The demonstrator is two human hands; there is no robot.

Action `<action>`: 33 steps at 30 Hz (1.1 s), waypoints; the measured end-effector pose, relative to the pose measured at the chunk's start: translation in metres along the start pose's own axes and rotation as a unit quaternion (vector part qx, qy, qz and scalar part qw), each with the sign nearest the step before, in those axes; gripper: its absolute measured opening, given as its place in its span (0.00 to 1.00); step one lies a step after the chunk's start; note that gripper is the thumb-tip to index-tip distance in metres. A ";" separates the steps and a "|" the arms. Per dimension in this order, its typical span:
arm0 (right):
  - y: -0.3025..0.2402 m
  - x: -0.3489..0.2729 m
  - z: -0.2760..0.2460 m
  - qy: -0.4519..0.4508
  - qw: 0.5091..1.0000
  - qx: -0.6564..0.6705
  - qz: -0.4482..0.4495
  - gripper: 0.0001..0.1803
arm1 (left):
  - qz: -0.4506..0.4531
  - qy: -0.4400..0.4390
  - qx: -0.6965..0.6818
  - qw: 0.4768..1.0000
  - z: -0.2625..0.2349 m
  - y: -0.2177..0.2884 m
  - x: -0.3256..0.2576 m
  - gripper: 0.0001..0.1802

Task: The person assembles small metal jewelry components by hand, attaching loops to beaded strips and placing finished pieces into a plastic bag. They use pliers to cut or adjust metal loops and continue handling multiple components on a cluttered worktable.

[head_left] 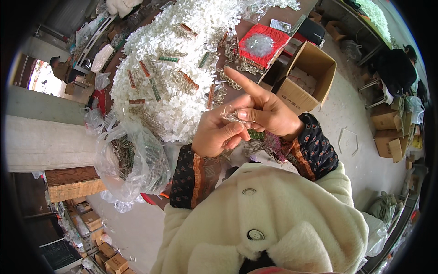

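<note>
Clip (233, 115) | small, clear, axis unclear | pinched between left hand (218, 132), right hand (269, 112)

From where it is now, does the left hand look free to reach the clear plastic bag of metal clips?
Probably not yet: the left hand is pinching a small clear piece together with the right hand. The bag sits open to its left, nothing between.

Landmark: I take the heap of small pieces (182, 68) on the table.
Left of it, nearer me: plastic bag (132, 160).
Right: open carton (305, 77) (on the floor).
My hands: before it.
</note>
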State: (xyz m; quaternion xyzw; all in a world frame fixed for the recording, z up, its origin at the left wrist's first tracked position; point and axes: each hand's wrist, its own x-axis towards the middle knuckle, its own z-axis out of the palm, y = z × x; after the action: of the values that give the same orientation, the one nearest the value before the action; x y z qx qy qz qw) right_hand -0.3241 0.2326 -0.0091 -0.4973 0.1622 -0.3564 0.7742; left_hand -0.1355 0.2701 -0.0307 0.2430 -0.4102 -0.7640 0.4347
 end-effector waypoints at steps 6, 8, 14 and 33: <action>-0.001 0.001 -0.009 0.016 0.996 0.024 0.090 0.31 | 0.115 0.140 0.126 0.975 0.005 -0.012 0.006 0.15; 0.006 0.002 -0.008 0.051 0.997 -0.025 0.052 0.21 | 0.126 0.210 0.092 0.965 0.006 -0.015 0.009 0.12; 0.028 0.000 -0.005 0.108 0.819 -0.508 -0.244 0.19 | 0.129 0.288 0.038 0.948 0.005 -0.011 0.018 0.09; 0.014 -0.003 -0.011 0.135 0.952 -0.262 -0.077 0.06 | 0.235 0.259 0.265 0.899 0.004 -0.010 0.004 0.05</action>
State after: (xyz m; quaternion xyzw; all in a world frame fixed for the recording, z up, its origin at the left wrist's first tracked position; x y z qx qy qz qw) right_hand -0.3273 0.2317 -0.0270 -0.6411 0.3138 -0.4236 0.5577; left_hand -0.1451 0.2715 -0.0368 0.4348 -0.5157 -0.4126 0.6121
